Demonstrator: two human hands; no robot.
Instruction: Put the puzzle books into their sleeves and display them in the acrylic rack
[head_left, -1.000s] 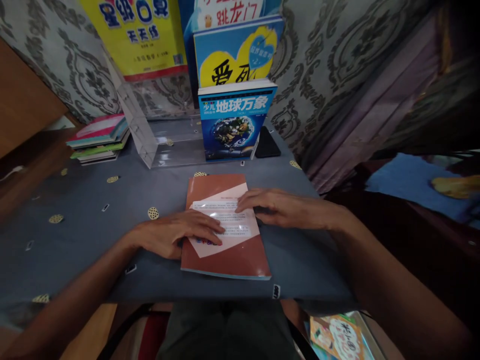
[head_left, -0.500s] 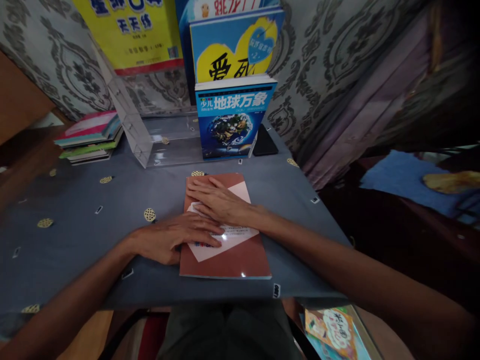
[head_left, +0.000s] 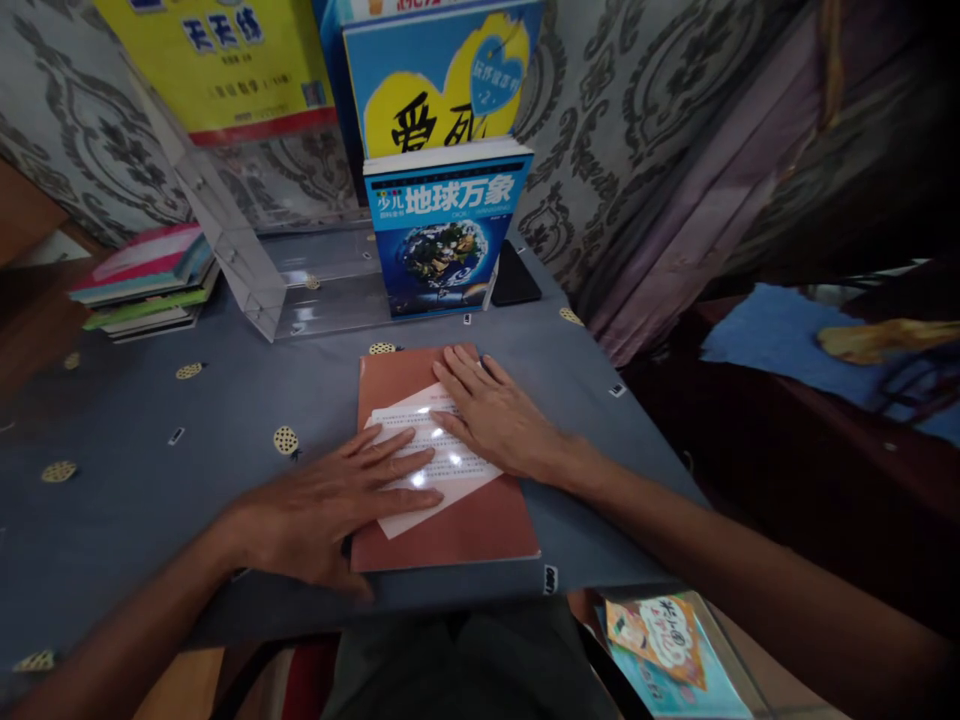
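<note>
A reddish-brown book (head_left: 450,535) with a slanted white text panel lies closed on the dark tablecloth in front of me. My left hand (head_left: 330,500) rests over its left side, fingers spread across the panel and thumb down near the lower left corner. On the upper right part of the cover, my right hand (head_left: 495,410) lies flat with its fingers stretched out toward the far edge. Neither hand grips anything. Light glares off the panel between the two hands.
Behind the book, a blue book (head_left: 446,240) with a globe stands upright in a clear acrylic rack (head_left: 330,305), taller books behind it. A black phone-like slab (head_left: 517,275) lies beside it. Stacked books (head_left: 150,280) sit at left; more books (head_left: 667,650) lie below the table edge at right.
My hands, close together over the cover before, have moved apart: the right toward the right edge, the left slightly left with fingers more spread. More of the text panel shows. The view has shifted a little.
</note>
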